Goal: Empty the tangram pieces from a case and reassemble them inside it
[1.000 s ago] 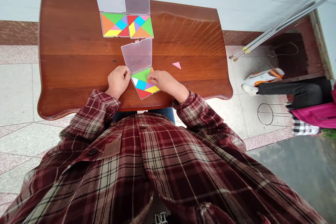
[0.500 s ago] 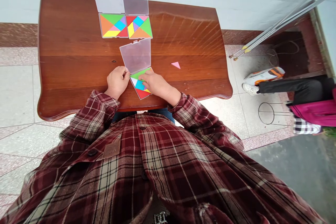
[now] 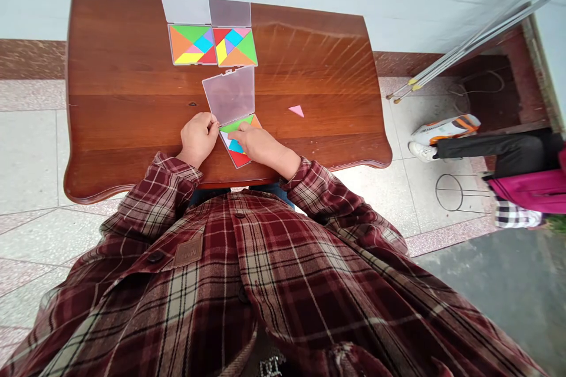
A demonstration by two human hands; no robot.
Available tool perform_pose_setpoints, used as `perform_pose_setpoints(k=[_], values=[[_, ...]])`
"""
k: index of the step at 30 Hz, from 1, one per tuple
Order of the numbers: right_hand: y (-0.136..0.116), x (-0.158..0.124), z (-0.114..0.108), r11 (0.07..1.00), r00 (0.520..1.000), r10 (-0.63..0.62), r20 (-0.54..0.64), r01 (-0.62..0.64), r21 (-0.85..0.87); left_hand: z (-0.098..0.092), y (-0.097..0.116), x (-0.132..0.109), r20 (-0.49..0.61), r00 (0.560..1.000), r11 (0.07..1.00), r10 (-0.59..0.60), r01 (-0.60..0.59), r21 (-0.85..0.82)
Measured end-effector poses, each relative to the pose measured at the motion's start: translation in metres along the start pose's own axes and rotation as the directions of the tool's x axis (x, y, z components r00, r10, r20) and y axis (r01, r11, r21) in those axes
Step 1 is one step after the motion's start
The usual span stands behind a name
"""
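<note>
A tangram case (image 3: 237,162) lies on the table close to my body, its clear lid (image 3: 230,94) folded back. Green, blue, red and orange pieces show inside, with a pale spot near the left edge. My left hand (image 3: 197,138) is closed, thumb and fingers pinching the case's left corner by the hinge. Over the pieces, my right hand (image 3: 263,147) has its fingers bent together, fingertips at the pale spot beside the blue piece (image 3: 236,146). Whatever is under those fingertips is hidden. A loose pink triangle (image 3: 296,111) lies to the right.
Two filled tangram cases (image 3: 192,45) (image 3: 235,47) stand side by side at the table's (image 3: 132,112) back edge, lids raised toward the wall. At right are crutches (image 3: 413,83), a bag (image 3: 446,128), a wire stand (image 3: 448,192) and another person's leg (image 3: 475,144).
My right hand's fingertips have shifted left across the pieces to the pale spot, uncovering the orange piece at the upper right. My left hand stays at the case's corner.
</note>
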State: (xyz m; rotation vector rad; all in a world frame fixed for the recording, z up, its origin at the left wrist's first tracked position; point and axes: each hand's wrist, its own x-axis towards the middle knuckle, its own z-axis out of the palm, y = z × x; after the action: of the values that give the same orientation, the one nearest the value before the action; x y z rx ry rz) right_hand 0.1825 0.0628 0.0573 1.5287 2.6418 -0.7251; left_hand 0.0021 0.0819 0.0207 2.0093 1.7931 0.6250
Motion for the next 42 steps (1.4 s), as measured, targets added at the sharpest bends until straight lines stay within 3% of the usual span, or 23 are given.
perform_pose_setpoints(k=[4, 9, 13, 18, 23, 26, 29, 33, 37, 42], values=[[0.028, -0.007, -0.015, 0.992, 0.977, 0.1, -0.186, -0.083, 0.097, 0.0, -0.001, 0.0, -0.004, 1.0, 1.0, 0.002, -0.002, 0.006], [0.107, -0.021, -0.031, 0.936, 0.845, 0.352, -0.402, -0.317, 0.152, 0.0, -0.001, 0.001, -0.005, 1.0, 1.0, 0.008, -0.008, 0.003], [0.146, -0.015, -0.03, 0.887, 0.796, 0.461, -0.392, -0.431, 0.17, -0.001, -0.001, 0.001, -0.008, 1.0, 1.0, 0.006, -0.006, 0.017], [0.15, -0.001, -0.03, 0.811, 0.737, 0.583, -0.341, -0.557, 0.181, -0.001, 0.0, 0.0, 0.003, 1.0, 1.0, 0.001, -0.001, 0.019], [0.155, -0.006, -0.039, 0.791, 0.74, 0.61, -0.282, -0.583, 0.183, -0.002, 0.003, -0.001, 0.004, 1.0, 1.0, 0.006, -0.006, 0.027], [0.141, -0.014, -0.046, 0.796, 0.758, 0.602, -0.251, -0.546, 0.261, -0.002, 0.003, -0.001, 0.011, 1.0, 1.0, 0.008, -0.008, 0.027], [0.102, -0.016, -0.046, 0.784, 0.79, 0.559, -0.251, -0.405, 0.47, -0.001, 0.002, -0.001, 0.01, 1.0, 1.0, 0.008, -0.008, 0.018], [0.032, -0.002, -0.032, 0.639, 0.922, 0.386, -0.038, -0.238, 0.731, 0.002, -0.001, 0.0, -0.013, 1.0, 1.0, 0.012, -0.012, -0.001], [-0.008, 0.017, -0.012, 0.628, 0.935, 0.35, 0.053, -0.277, 0.727, 0.004, -0.002, 0.0, -0.022, 0.999, 1.0, 0.026, -0.026, -0.015], [-0.008, 0.031, 0.005, 0.781, 0.936, 0.342, -0.081, -0.235, 0.579, 0.005, -0.001, 0.001, -0.024, 0.999, 0.998, 0.033, -0.034, -0.048]])
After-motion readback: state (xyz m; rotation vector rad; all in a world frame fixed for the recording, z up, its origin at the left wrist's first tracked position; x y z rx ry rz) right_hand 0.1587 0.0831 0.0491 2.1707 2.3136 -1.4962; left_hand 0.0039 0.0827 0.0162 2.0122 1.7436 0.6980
